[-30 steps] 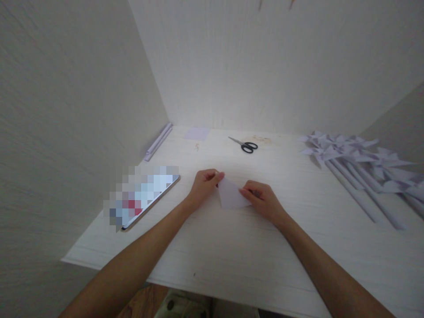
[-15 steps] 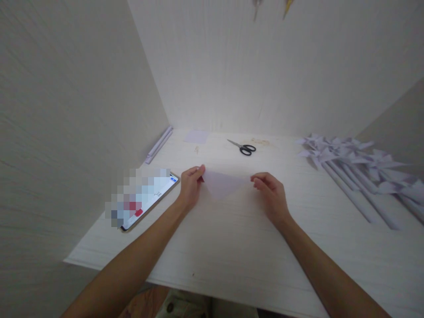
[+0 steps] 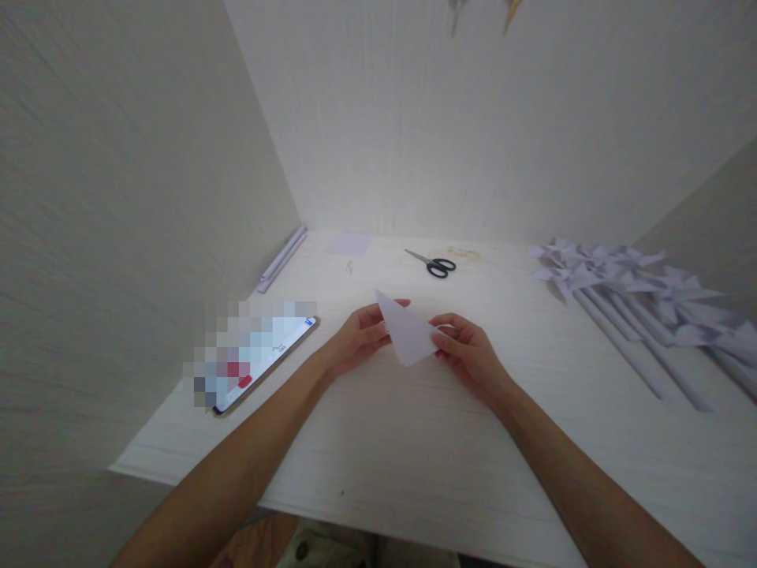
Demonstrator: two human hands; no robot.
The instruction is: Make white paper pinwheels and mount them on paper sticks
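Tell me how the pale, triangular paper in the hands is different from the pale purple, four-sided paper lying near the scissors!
The pale, triangular paper shows three corners; the pale purple, four-sided paper has four.
The triangle is held in the right grip; the four-sided one lies flat.
The triangle is nearer the camera; the four-sided one is farther back.
Both are pale paper.

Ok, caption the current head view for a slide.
Right hand pinches a paper triangle, left hand partly behind it; scissors beyond, paper pinwheels to the right.
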